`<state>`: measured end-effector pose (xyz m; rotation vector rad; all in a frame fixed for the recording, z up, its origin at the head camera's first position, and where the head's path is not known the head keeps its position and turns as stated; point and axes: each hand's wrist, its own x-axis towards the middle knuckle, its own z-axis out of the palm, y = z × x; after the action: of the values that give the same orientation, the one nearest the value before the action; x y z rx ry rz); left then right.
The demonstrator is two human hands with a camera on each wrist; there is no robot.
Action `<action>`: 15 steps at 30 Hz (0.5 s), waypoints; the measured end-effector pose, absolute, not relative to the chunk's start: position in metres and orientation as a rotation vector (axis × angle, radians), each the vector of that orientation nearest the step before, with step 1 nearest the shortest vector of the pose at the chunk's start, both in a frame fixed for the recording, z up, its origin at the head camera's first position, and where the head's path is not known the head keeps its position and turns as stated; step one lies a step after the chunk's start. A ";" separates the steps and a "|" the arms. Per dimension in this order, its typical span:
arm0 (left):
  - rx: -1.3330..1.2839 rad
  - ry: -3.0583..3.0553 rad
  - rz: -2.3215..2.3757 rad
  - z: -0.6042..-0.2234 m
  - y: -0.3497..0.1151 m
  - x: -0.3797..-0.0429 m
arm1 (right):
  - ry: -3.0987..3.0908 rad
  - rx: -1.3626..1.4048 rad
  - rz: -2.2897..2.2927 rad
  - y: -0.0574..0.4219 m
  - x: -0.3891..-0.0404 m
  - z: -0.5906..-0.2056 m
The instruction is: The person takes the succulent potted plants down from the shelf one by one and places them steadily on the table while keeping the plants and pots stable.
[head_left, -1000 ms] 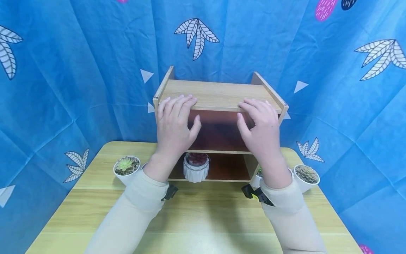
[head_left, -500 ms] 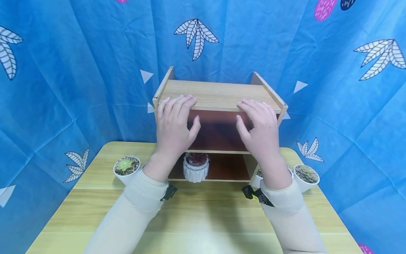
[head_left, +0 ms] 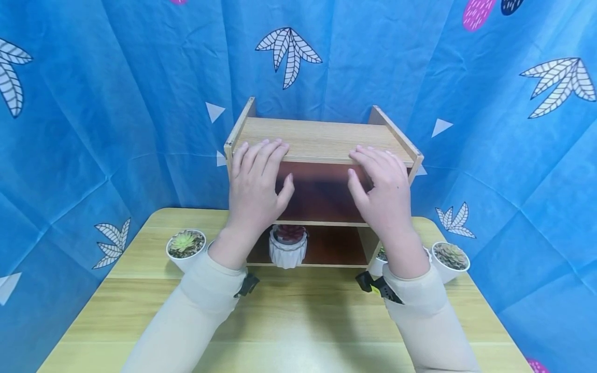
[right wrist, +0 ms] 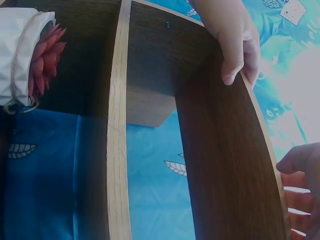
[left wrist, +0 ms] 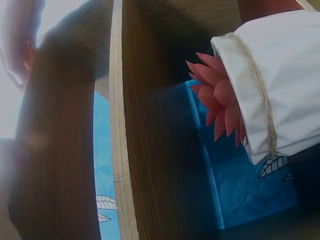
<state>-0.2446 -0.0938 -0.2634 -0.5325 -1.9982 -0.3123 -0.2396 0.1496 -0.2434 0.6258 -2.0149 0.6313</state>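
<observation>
A small wooden shelf unit (head_left: 322,137) stands at the back of the table, with two raised sides above its top board. My left hand (head_left: 254,186) rests on the front edge of that board at the left, fingers laid forward over it and thumb hanging in front of the opening. At the right end my right hand (head_left: 384,189) touches the same edge in a like pose, its thumb (right wrist: 295,159) apart from the wood. On the bottom level, left of middle, sits a white pot (head_left: 288,251) with a red succulent (left wrist: 220,95); twine circles the pot.
Left of the shelf stands a white pot with a green succulent (head_left: 185,242); my left forearm partly covers another pot. A pot with a greyish succulent (head_left: 450,256) is at the right, beside a partly hidden green one (head_left: 379,264). Blue patterned cloth (head_left: 140,103) surrounds the table (head_left: 298,321).
</observation>
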 end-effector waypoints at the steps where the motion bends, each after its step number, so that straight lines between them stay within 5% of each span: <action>1: -0.534 -1.997 -0.311 -0.264 -0.094 -0.245 | -2.013 0.625 0.633 0.150 -0.240 -0.243; 15: -0.550 -1.991 -0.304 -0.270 -0.094 -0.241 | -2.019 0.625 0.636 0.150 -0.239 -0.243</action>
<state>-0.2412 -0.0944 -0.2702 -0.5496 -1.9912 -0.3035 -0.2385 0.1498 -0.2429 0.6250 -2.0188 0.6363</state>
